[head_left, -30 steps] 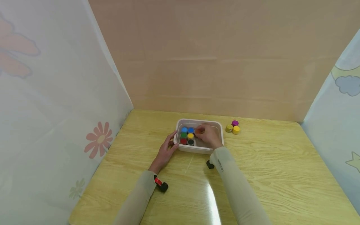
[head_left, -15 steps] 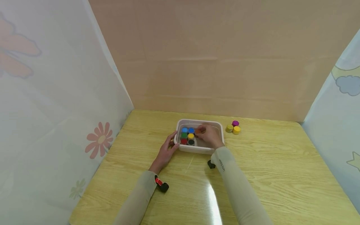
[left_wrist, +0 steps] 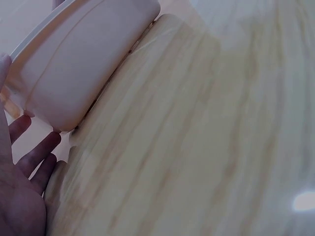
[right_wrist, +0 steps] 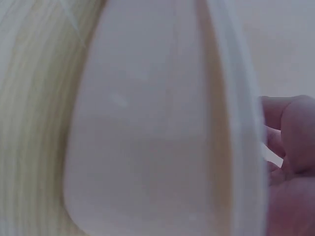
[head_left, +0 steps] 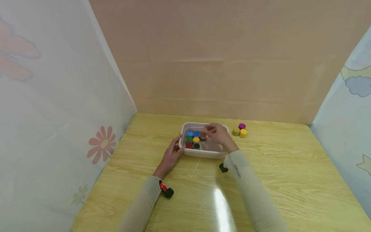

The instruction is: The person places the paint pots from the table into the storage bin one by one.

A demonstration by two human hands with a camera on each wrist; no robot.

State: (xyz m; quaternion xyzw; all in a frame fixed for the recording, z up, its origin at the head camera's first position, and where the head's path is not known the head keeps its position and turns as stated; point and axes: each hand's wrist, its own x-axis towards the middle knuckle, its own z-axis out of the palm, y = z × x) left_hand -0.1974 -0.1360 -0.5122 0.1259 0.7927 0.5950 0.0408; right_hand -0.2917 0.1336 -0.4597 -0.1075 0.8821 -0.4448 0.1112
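A white plastic box (head_left: 203, 154) holds several small paint pots with coloured lids. In its left part stand two columns: light blue, green and red, then blue, yellow and black. A brown paint pot (head_left: 203, 137) stands right of the blue one. My left hand (head_left: 171, 156) holds the box's left end, thumb at the front corner; the left wrist view shows fingertips against the outer wall (left_wrist: 83, 64). My right hand (head_left: 218, 133) hovers over the box's right part with nothing in its fingers, just off the brown pot. In the right wrist view the box wall partly hides this hand (right_wrist: 295, 147).
Right of the box, a purple-lidded pot (head_left: 242, 126), an olive-lidded pot (head_left: 236, 131) and a yellow-lidded pot (head_left: 243, 133) stand close together on the wooden table (head_left: 275, 167). A tan backdrop (head_left: 217, 80) rises behind the table, with patterned sheets at both sides.
My right hand has let go of the brown pot and moved a little to the right and up. The pot stays in the box. My left hand has not moved.
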